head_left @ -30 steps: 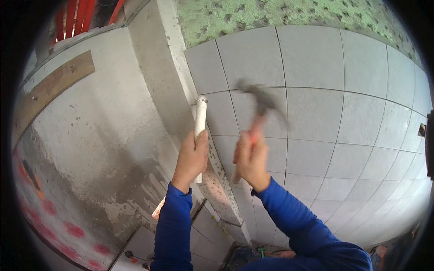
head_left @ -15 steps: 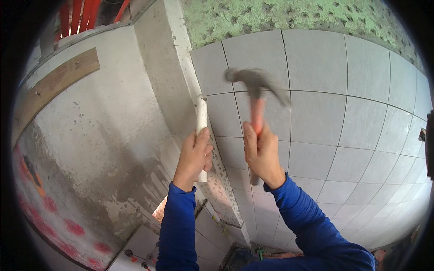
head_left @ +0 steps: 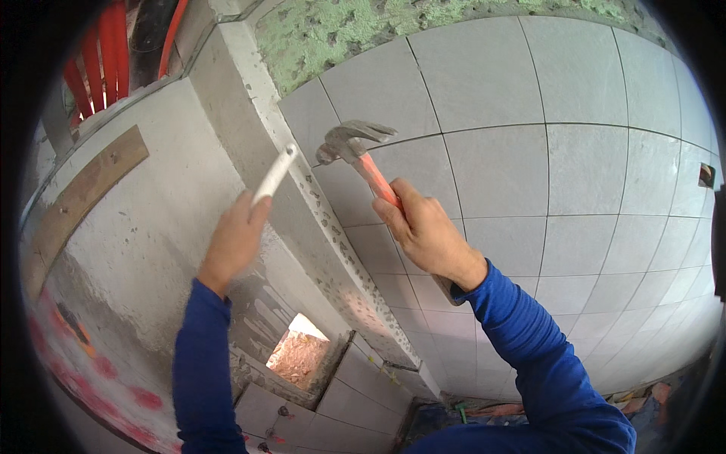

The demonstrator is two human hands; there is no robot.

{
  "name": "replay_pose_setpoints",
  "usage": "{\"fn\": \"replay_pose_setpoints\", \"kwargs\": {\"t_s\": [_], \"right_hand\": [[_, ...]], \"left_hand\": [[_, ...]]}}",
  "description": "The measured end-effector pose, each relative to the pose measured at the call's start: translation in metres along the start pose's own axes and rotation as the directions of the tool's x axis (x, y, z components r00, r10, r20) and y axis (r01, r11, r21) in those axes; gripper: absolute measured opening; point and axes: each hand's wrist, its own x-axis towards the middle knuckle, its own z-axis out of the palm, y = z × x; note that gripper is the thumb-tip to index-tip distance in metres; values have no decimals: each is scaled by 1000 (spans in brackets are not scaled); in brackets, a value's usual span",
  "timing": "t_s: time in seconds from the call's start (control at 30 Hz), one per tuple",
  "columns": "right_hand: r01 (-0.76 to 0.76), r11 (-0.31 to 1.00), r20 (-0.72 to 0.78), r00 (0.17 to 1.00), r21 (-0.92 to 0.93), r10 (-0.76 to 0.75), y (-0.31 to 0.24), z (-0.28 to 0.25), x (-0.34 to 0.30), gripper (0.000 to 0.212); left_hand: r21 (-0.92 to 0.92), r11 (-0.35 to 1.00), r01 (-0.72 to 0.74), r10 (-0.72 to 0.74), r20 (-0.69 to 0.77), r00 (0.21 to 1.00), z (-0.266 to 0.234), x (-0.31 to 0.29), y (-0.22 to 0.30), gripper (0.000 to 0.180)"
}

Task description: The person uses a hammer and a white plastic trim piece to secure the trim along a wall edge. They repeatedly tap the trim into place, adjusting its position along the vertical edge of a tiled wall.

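My right hand [head_left: 431, 231] is closed around the orange-red handle of a claw hammer [head_left: 370, 174]. The hammer's dark, worn head [head_left: 349, 142] is up and tilted left, in front of the grey wall tiles [head_left: 495, 170]. Slightly blurred, my left hand [head_left: 236, 236] grips a short white pipe [head_left: 274, 178], with a small hole near its upper end. The pipe leans up and right, its tip close to the pitted edge of a concrete column [head_left: 314, 200]. Hammer head and pipe are apart, with a gap between them.
Left of the column is a rough plastered wall [head_left: 144, 219] with a wooden board [head_left: 91, 200] on it. A square opening [head_left: 299, 352] shows low down, near pipe outlets [head_left: 283, 412]. Red pipes [head_left: 106, 57] hang at upper left; green rough wall [head_left: 325, 41] tops the tiles.
My left hand has moved left with the white pipe, which now tilts right instead of standing upright. The hammer has shifted left and tipped over to the left. The view has shifted too.
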Motion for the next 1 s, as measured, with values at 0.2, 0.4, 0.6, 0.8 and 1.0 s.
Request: {"fn": "replay_pose_setpoints", "kwargs": {"t_s": [0.2,0.4,0.6,0.8,1.0], "right_hand": [[117,993,-125,986,22,-114,-24,-4,17,27],[235,967,-459,873,95,-167,-20,23,40,26],[68,994,-178,981,-86,-82,-2,33,50,24],[159,983,-229,957,-96,-178,-5,37,45,25],[194,980,-392,899,-45,-196,-3,43,53,24]], "left_hand": [[390,920,-24,-4,71,997,-33,38,35,58],[571,820,-51,9,77,997,-36,43,50,52],[662,743,-99,56,86,995,-37,40,52,50],[645,754,-122,73,102,992,-38,40,45,48],[604,790,-105,73,77,994,-37,38,34,46]]}}
